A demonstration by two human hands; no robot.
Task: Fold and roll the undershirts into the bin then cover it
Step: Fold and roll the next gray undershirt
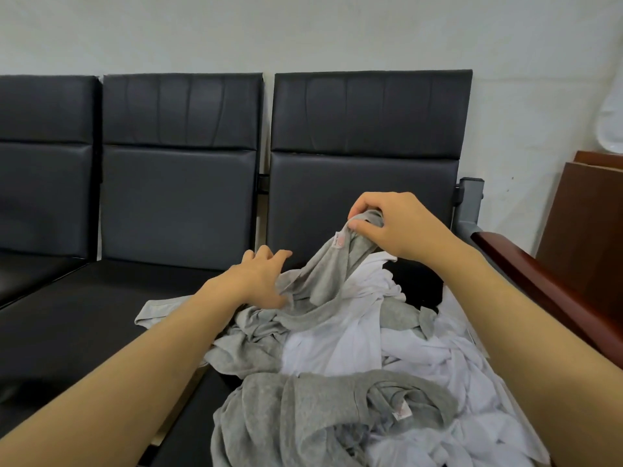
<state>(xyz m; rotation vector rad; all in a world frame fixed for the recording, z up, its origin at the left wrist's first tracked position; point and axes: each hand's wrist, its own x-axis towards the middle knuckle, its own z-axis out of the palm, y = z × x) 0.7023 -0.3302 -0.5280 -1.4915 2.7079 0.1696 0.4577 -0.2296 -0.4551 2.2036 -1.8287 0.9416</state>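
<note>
A row of black padded seats (175,197) stands against a pale wall (303,28). At 3 o'clock are a reddish wooden armrest (526,267) and a brown panel (586,214). A heap of grey and white undershirts (354,348) covers the right-hand seat from centre to 5 o'clock. The right hand (394,227) pinches the neckline of a grey undershirt (323,278), lifting it. The left hand (259,278), fingers spread and relaxed, touches the same cloth at its lower edge.

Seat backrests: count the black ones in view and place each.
3. One backrest at far left, cut by the frame edge; one in the middle; one at right, behind the right hand.
</note>
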